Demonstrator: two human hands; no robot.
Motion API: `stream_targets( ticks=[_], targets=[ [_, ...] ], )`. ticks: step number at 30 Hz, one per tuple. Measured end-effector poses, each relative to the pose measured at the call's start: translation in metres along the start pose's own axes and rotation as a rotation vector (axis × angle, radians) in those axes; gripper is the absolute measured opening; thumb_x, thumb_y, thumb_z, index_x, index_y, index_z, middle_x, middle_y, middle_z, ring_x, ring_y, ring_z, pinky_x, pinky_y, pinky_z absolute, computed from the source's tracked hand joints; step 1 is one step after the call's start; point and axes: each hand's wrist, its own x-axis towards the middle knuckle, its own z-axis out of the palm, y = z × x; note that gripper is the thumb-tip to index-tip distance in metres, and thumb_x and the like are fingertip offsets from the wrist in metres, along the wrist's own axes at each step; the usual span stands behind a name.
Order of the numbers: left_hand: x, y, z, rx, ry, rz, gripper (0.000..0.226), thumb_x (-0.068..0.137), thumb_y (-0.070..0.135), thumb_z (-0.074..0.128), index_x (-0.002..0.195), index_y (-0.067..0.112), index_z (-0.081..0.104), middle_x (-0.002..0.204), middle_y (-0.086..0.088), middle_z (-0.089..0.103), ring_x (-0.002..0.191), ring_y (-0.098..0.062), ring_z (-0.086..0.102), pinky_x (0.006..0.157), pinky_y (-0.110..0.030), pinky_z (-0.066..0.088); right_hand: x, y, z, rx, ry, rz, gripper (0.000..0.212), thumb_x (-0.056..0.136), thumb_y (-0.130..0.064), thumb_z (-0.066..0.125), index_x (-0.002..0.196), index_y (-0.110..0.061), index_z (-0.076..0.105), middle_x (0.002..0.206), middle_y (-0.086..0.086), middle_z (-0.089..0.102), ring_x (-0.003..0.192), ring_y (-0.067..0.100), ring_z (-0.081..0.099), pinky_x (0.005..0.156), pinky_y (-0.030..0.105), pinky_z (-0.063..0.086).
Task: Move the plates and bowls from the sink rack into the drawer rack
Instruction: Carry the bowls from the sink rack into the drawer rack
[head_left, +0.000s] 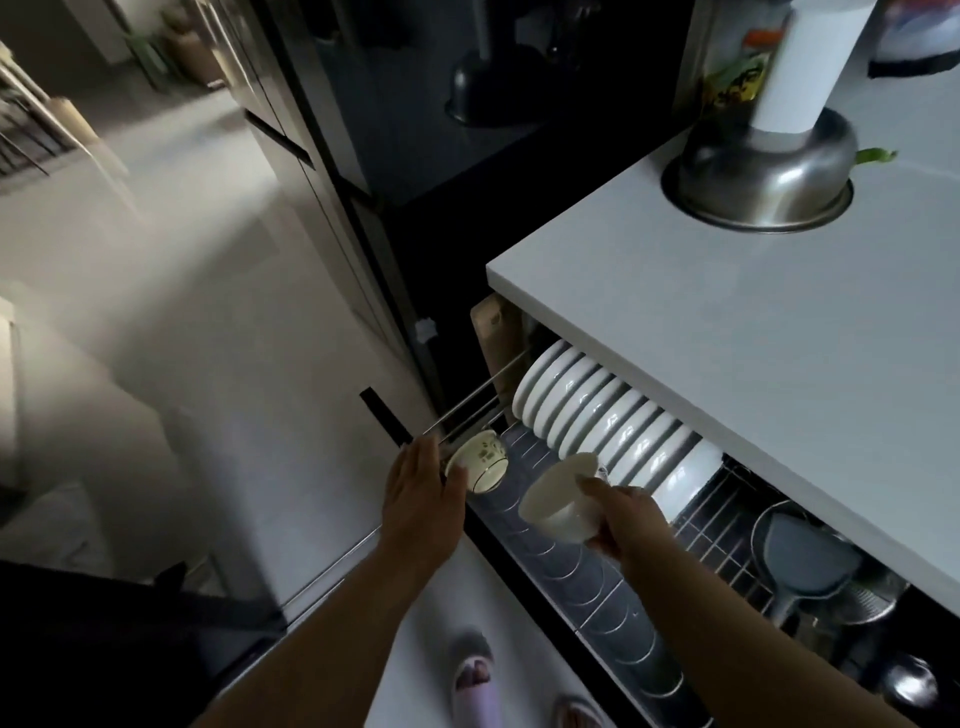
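Both hands hold bowls over the open drawer rack (571, 587). The right hand (621, 525) grips a plain white bowl (558, 496) by its far side, thumb over the rim, tilting it so the mouth faces left; the bowl hangs just above the rack's front row of wire slots, next to the nearest standing plate. The left hand (423, 499) holds a small patterned bowl (478, 462) at the rack's left end, its fingertips hidden behind the bowl's side, so how far they curl cannot be told; the bowl lies tipped with its mouth toward the viewer, close to the side rails.

A row of white plates (597, 415) stands on edge in the rack's back row, leaning one against the next beneath the white counter (753, 338). Farther right in the drawer sit a grey ladle (800, 551) and a metal strainer (862, 597). On the counter an upturned steel bowl (758, 176) carries a white cup (805, 67) on its base. Below, slippered feet (475, 675) stand on the pale floor.
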Motion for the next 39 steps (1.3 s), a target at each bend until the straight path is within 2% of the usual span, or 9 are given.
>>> stream_targets(
  ticks=[3, 6, 11, 17, 19, 21, 24, 29, 39],
  targets=[
    [0.027, -0.017, 0.003, 0.117, -0.06, 0.02, 0.062, 0.102, 0.044, 0.027, 0.154, 0.016, 0.008, 0.163, -0.006, 0.005, 0.149, -0.018, -0.002, 0.12, -0.034, 0.0, 0.028, 0.006, 0.024, -0.056, 0.049, 0.037, 0.046, 0.078, -0.032, 0.076, 0.105, -0.001, 0.056, 0.092, 0.02, 0.067, 0.068, 0.029, 0.065, 0.049, 0.029, 0.055],
    [0.052, -0.033, 0.002, 0.213, -0.088, 0.068, 0.064, 0.101, 0.048, 0.023, 0.155, 0.02, 0.003, 0.163, -0.003, -0.001, 0.148, -0.015, -0.008, 0.121, -0.038, -0.004, 0.052, 0.016, 0.048, -0.112, 0.099, 0.082, 0.042, 0.076, -0.034, 0.077, 0.1, -0.005, 0.057, 0.092, 0.015, 0.065, 0.081, 0.03, 0.065, 0.069, 0.041, 0.059],
    [0.089, -0.055, -0.001, 0.366, -0.12, 0.23, 0.066, 0.097, 0.049, 0.015, 0.154, 0.018, 0.001, 0.163, -0.004, -0.003, 0.147, -0.015, -0.012, 0.119, -0.038, -0.01, 0.087, 0.029, 0.082, -0.222, 0.183, 0.136, 0.064, 0.07, -0.043, 0.078, 0.113, -0.002, 0.055, 0.09, 0.013, 0.066, 0.072, 0.023, 0.063, 0.048, 0.027, 0.05],
    [0.126, -0.068, 0.0, 0.551, -0.154, 0.391, 0.072, 0.09, 0.05, -0.004, 0.153, 0.016, -0.006, 0.162, -0.003, -0.01, 0.143, -0.013, -0.025, 0.114, -0.038, -0.015, 0.114, 0.034, 0.114, -0.368, 0.224, 0.201, 0.075, 0.064, -0.051, 0.077, 0.117, -0.005, 0.052, 0.092, 0.009, 0.064, 0.073, 0.02, 0.063, 0.066, 0.037, 0.06],
    [0.136, -0.068, 0.003, 0.575, -0.164, 0.424, 0.076, 0.086, 0.052, -0.009, 0.152, 0.016, -0.007, 0.161, -0.003, -0.01, 0.143, -0.015, -0.026, 0.114, -0.039, -0.016, 0.123, 0.034, 0.121, -0.389, 0.22, 0.218, 0.083, 0.062, -0.051, 0.078, 0.123, -0.003, 0.05, 0.096, 0.01, 0.065, 0.074, 0.022, 0.064, 0.059, 0.035, 0.059],
    [0.142, -0.07, 0.007, 0.594, -0.182, 0.444, 0.076, 0.086, 0.05, -0.009, 0.152, 0.015, -0.006, 0.162, -0.005, -0.008, 0.144, -0.015, -0.024, 0.115, -0.04, -0.014, 0.13, 0.034, 0.127, -0.387, 0.227, 0.22, 0.087, 0.065, -0.047, 0.078, 0.131, -0.002, 0.044, 0.101, 0.014, 0.065, 0.07, 0.022, 0.064, 0.041, 0.024, 0.051],
    [0.146, -0.075, 0.01, 0.615, -0.182, 0.465, 0.073, 0.089, 0.046, 0.0, 0.154, 0.012, 0.004, 0.162, -0.006, 0.002, 0.147, -0.018, -0.014, 0.118, -0.046, -0.005, 0.139, 0.035, 0.133, -0.399, 0.233, 0.248, 0.082, 0.07, -0.041, 0.078, 0.131, 0.001, 0.044, 0.091, 0.012, 0.065, 0.062, 0.02, 0.062, 0.036, 0.019, 0.044],
    [0.15, -0.081, 0.015, 0.592, -0.12, 0.507, 0.061, 0.094, 0.036, 0.027, 0.146, 0.006, 0.036, 0.151, -0.011, 0.038, 0.146, -0.024, 0.022, 0.114, -0.055, 0.025, 0.155, 0.039, 0.144, -0.467, 0.211, 0.286, 0.083, 0.059, -0.055, 0.074, 0.12, -0.001, 0.055, 0.091, 0.013, 0.069, 0.074, 0.027, 0.069, 0.051, 0.028, 0.054],
    [0.151, -0.082, 0.017, 0.593, -0.106, 0.517, 0.061, 0.092, 0.036, 0.031, 0.145, 0.006, 0.037, 0.149, -0.009, 0.043, 0.145, -0.023, 0.026, 0.112, -0.052, 0.019, 0.158, 0.041, 0.157, -0.459, 0.216, 0.292, 0.088, 0.069, -0.051, 0.076, 0.13, 0.002, 0.043, 0.1, 0.015, 0.067, 0.088, 0.029, 0.067, 0.066, 0.035, 0.057]
  ],
)
